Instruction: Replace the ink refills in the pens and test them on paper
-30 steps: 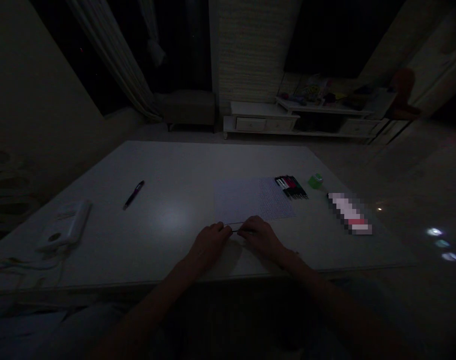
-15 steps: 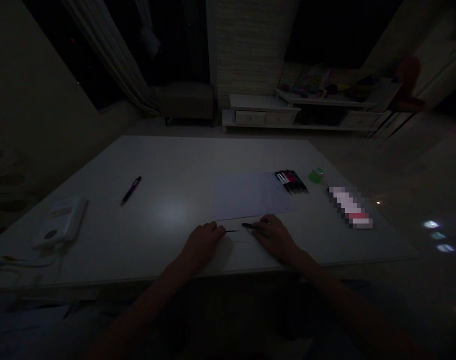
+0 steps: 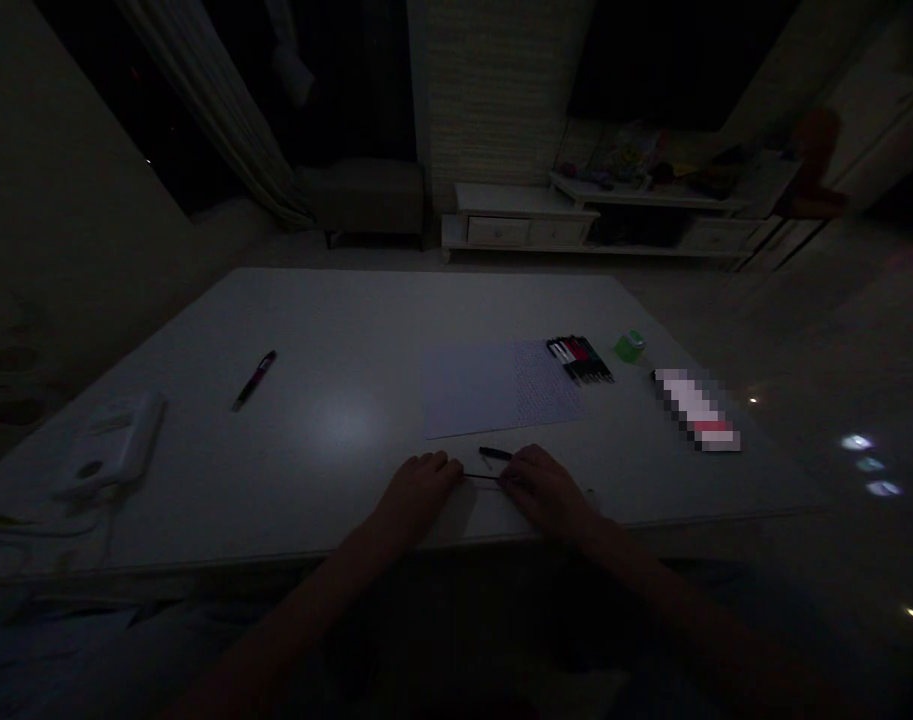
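The room is very dim. My left hand (image 3: 420,486) and my right hand (image 3: 547,488) rest near the front edge of a white table (image 3: 336,330), fingers curled, pinching the two ends of a thin dark rod, perhaps a pen refill (image 3: 482,476), that spans the gap between them. A short dark pen part (image 3: 495,454) lies on the table just beyond the right fingers. A sheet of paper (image 3: 493,388) with printed text on its right half lies right behind the hands.
A pack of pens (image 3: 580,360) and a green sharpener (image 3: 630,346) lie behind the paper, a blurred box (image 3: 697,410) at right. A purple pen (image 3: 254,379) and a white device with cable (image 3: 115,447) lie left. A low TV cabinet (image 3: 598,215) stands beyond.
The hands drew apart half a second ago, the right holding the dark pen part. Now that part lies on the table and both hands meet again on the thin rod.
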